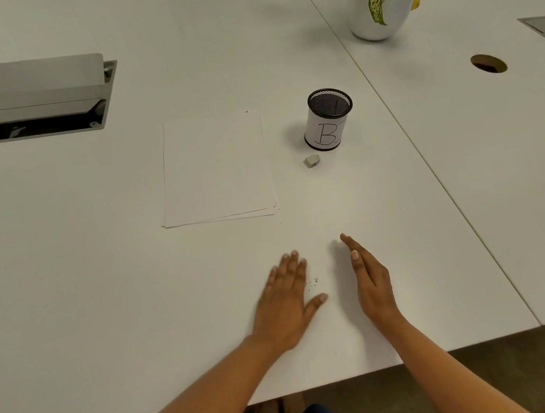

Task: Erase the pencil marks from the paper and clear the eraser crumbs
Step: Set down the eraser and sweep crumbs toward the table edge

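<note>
A small stack of white paper [216,168] lies flat in the middle of the white table [100,260]; I see no pencil marks on its top sheet. A small grey eraser [312,161] rests to the right of the paper. A little cluster of dark eraser crumbs [313,283] sits on the table between my hands, near the front edge. My left hand [287,303] lies flat, palm down, just left of the crumbs. My right hand [371,280] stands on its edge to their right, fingers straight. Neither hand holds anything.
A black mesh pen cup [328,120] with a white label stands behind the eraser. A potted plant [380,0] is at the back right. An open cable hatch [28,101] is sunk into the table at the left, and a round cable hole [488,63] at the right.
</note>
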Available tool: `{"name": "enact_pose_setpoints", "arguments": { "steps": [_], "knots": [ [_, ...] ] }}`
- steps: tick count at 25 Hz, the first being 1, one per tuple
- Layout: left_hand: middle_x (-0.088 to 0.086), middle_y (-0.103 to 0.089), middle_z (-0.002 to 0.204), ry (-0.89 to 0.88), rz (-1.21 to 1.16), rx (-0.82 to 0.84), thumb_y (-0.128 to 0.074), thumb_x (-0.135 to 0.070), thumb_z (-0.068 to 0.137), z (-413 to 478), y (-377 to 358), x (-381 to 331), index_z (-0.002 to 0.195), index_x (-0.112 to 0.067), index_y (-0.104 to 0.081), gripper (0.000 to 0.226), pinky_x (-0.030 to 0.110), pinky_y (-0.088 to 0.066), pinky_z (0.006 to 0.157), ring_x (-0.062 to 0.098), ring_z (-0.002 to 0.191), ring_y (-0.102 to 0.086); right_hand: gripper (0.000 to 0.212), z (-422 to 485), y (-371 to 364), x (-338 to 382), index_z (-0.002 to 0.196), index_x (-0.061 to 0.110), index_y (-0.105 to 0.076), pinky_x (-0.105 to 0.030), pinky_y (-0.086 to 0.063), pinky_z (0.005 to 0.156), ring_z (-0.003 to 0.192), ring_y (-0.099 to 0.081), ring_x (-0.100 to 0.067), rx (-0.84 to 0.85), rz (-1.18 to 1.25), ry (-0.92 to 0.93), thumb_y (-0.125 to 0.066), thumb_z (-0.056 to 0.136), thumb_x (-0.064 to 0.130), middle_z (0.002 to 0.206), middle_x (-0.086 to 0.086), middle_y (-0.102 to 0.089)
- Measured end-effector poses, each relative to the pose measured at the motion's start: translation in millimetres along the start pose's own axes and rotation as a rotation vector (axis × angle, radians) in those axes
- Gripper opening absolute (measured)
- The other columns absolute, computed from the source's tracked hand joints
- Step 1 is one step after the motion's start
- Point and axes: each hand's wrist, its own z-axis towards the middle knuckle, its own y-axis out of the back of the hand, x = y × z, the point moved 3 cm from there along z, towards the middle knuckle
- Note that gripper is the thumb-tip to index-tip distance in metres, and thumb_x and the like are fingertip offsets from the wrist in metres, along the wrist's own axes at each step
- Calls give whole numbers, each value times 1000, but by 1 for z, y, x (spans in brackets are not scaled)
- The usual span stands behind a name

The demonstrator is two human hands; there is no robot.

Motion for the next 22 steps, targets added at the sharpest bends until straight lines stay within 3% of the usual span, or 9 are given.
{"name": "enact_pose_setpoints", "arguments": {
  "steps": [5,10,15,18,22],
  "knots": [
    [-8,22,150,-77,-173,104,19,-78,61,-17,-18,-42,144,-24,13,99,29,8,116,7,138,21,34,1,-1,-1,127,27,-42,0,-27,97,123,-39,0,2,-4,16,-31,95,27,132,12,-44],
    [-5,12,153,64,-94,-85,23,-78,63,4,10,8,146,-19,3,104,20,19,107,7,138,18,34,0,0,1,129,21,-45,0,-28,96,116,-38,17,-3,16,0,-32,98,20,130,12,-46],
    [4,16,154,146,52,-78,37,-73,55,0,11,30,146,-13,7,113,26,18,108,11,136,23,34,0,0,3,129,19,-46,2,-28,93,119,-40,9,-3,22,-13,-32,98,19,130,12,-47],
    [2,27,147,99,-14,-53,35,-75,55,-7,-4,1,144,-15,13,110,24,24,104,14,132,30,35,-1,0,4,130,15,-46,2,-28,92,119,-40,7,-3,7,-5,-32,98,18,130,10,-47],
    [-1,24,151,9,-120,30,24,-76,59,-19,-21,-41,144,-20,16,102,25,25,103,12,134,30,36,-1,-1,2,130,16,-45,3,-26,94,123,-39,-4,8,-30,0,-32,97,24,131,8,-45]
  ]
}}
